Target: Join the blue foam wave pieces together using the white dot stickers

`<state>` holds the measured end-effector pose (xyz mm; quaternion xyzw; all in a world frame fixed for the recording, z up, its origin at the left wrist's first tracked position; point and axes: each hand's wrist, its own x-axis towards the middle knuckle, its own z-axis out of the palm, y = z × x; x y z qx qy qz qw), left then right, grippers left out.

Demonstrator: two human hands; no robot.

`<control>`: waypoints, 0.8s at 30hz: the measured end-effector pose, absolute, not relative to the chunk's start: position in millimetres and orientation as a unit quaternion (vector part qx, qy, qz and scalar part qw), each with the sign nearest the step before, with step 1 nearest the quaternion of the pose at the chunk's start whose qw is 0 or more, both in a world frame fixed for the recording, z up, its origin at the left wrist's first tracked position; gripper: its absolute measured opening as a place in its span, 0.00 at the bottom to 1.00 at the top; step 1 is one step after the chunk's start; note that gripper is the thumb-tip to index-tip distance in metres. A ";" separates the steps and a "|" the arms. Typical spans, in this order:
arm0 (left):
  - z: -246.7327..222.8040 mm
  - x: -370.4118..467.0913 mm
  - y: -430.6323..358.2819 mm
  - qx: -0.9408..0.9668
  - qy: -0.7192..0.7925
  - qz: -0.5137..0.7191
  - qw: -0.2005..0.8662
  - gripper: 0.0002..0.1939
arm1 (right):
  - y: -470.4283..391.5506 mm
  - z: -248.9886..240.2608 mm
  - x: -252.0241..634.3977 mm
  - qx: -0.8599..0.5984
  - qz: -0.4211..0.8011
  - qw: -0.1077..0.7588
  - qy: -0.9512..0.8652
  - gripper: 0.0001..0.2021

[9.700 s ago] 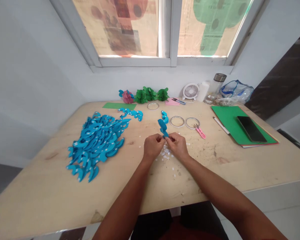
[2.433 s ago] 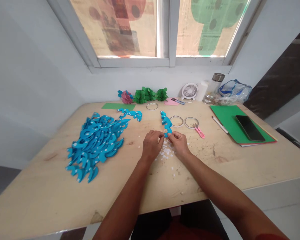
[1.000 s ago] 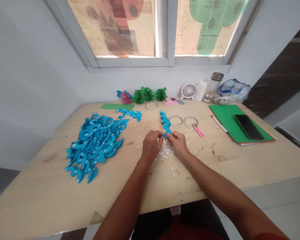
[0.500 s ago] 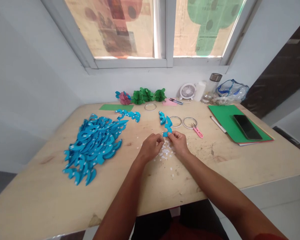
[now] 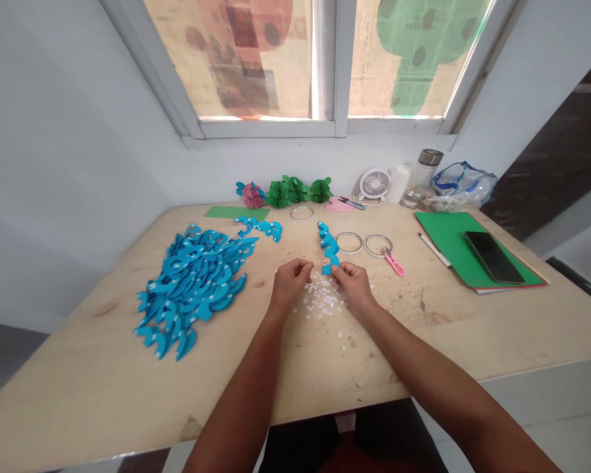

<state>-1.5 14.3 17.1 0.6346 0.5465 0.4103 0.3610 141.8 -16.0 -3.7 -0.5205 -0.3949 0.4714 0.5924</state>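
A wavy blue paper strip with small white squares on it stretches away from me near the table's middle. My right hand pinches its near end between thumb and fingers. To the left of that end, my left hand is apart from the strip, thumb and fingertips pressed together; whatever they hold is too small to make out. Small white paper bits lie scattered between and below both hands. A big heap of similar blue paper pieces covers the table's left side, and another blue strip lies behind it.
Tape rolls and pink-handled snips lie right of the strip. Further right, a phone rests on green sheets beside a pen. Paper flowers, a small fan and a bottle line the wall.
My left hand has moved slightly away from the strip's near end, to the left. My right hand still holds the strip, which lies straighter. The view has shifted a little.
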 end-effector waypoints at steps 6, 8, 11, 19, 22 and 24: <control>12.7 -0.9 19.7 0.494 0.487 0.461 0.553 0.21 | -18.0 -1.8 140.6 -0.503 0.503 0.565 -0.419 0.15; 10.9 -0.5 20.5 0.472 0.455 0.460 0.599 0.22 | -17.7 -3.1 140.3 -0.504 0.506 0.553 -0.429 0.15; 9.3 1.7 19.7 0.440 0.427 0.478 0.629 0.21 | -16.9 -6.7 139.8 -0.501 0.513 0.531 -0.451 0.15; 8.7 6.2 16.8 0.375 0.404 0.533 0.642 0.15 | -17.0 -9.3 142.9 -0.481 0.524 0.492 -0.502 0.17; 9.4 5.6 17.5 0.367 0.392 0.542 0.647 0.15 | -17.1 -6.8 144.2 -0.492 0.508 0.498 -0.502 0.18; 9.0 5.4 18.1 0.363 0.388 0.548 0.646 0.14 | -17.0 -6.1 144.3 -0.489 0.506 0.514 -0.491 0.17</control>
